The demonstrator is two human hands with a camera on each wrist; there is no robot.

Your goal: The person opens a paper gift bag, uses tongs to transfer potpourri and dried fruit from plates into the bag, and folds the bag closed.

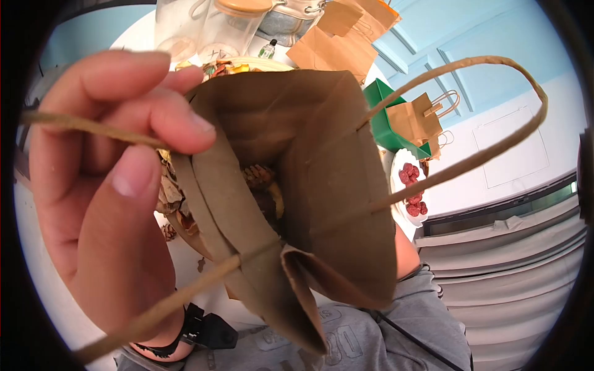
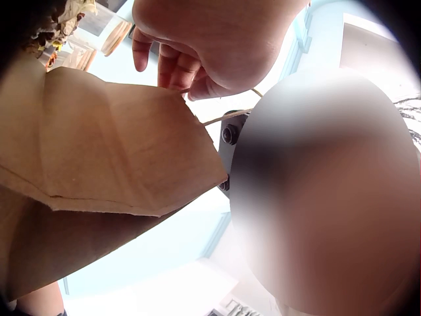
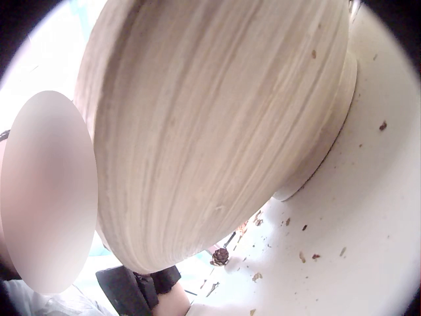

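A brown paper bag (image 1: 337, 185) with twisted paper handles gapes open toward the head camera. My left hand (image 1: 102, 142) pinches it at the left rim between thumb and fingers, with one handle (image 1: 117, 131) running across the fingers. A pine cone (image 1: 258, 176) and a pale curved piece (image 1: 277, 201) lie inside the bag. The left wrist view shows the same hand (image 2: 220, 39) above the bag's folded side (image 2: 131, 138). My right hand is in none of the views; the right wrist view is filled by a streaked wooden bowl (image 3: 217, 125) on the white table (image 3: 375, 197).
Dried leaves (image 1: 170, 195) show behind the bag. Clear jars (image 1: 232, 28), a small bottle (image 1: 268, 48) and more paper bags (image 1: 337, 46) stand at the back. To the right are a green box (image 1: 387, 120) and red dried fruit (image 1: 411, 185). A small cone (image 3: 220, 257) and crumbs litter the table.
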